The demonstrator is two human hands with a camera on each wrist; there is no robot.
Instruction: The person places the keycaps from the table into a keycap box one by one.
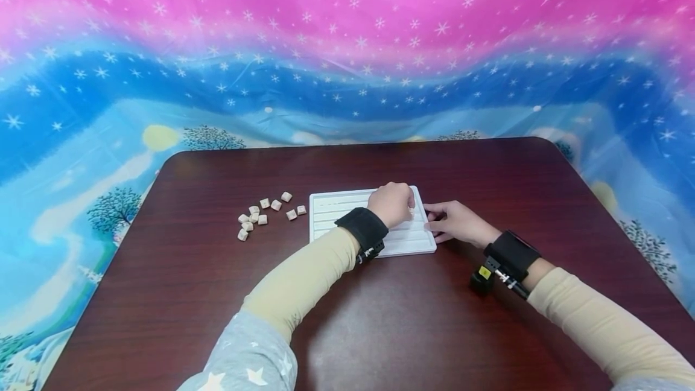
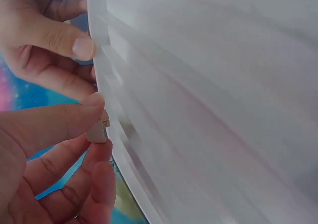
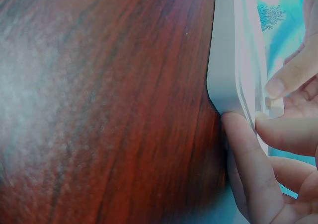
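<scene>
Narrowly, L grip (image 1: 390, 205) pinches sm. tile (image 2: 96, 134) btwn thumb & fingers, R grip (image 1: 458, 222) clasps edge of white tray (image 1: 407, 246).

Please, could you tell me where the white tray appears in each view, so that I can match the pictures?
Head: the white tray lies near the centre, partly hidden by the left hand.
Left wrist: the white tray fills most of the centre and right.
Right wrist: the white tray is a pale upright strip, right of centre.
Shared landmark: the right hand, at the tray's edge.
</scene>
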